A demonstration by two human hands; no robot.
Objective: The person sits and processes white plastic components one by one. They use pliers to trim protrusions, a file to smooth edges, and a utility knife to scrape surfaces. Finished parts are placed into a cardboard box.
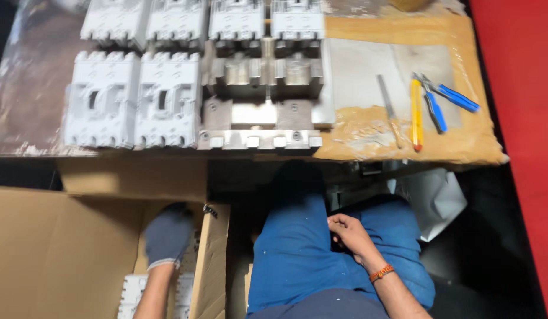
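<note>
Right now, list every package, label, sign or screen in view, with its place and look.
Open brown cardboard box: lower left, below the table edge, flaps up; gloved left hand reaches inside toward pale grey moulded parts.
White plastic bag: lower right, crumpled, beside the knee.
No labels, signs or screens.

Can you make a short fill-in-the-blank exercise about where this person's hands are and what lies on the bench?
1. The left hand, in a dark glove, reaches into a cardboard ____.
2. The bare right hand rests on the person's ____.
3. The pliers on the bench have ____ handles.
4. Beside the pliers lies a tool with a ____ handle.

Missing words: box; thigh; blue; yellow
</note>
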